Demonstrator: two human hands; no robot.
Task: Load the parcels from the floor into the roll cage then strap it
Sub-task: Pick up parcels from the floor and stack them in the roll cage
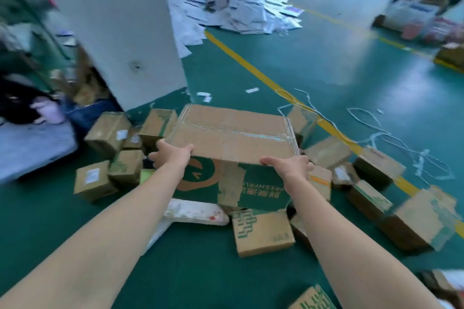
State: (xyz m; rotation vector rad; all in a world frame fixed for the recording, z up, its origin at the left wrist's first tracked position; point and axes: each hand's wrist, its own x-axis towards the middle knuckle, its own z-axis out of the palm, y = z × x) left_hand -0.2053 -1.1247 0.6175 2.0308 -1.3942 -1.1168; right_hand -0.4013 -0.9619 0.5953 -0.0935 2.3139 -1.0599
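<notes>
A large brown cardboard box [233, 133] with a green printed front and tape along its top is held up above the parcel pile. My left hand [170, 154] grips its near left corner, thumb on the top. My right hand [288, 165] grips its near right corner. Several smaller cardboard parcels lie on the green floor around and below it, such as one [262, 233] in front, one [93, 180] at the left and one [419, 221] at the right. A white padded parcel [198, 212] lies under the box's near edge. No roll cage is in view.
A white pillar [113, 27] rises behind the pile at the left. A heap of flattened cartons [233, 2] lies beyond it. A yellow floor line [253, 68] runs diagonally, with loose white strapping [391, 133] beside it. A seated person [47, 108] is at the far left.
</notes>
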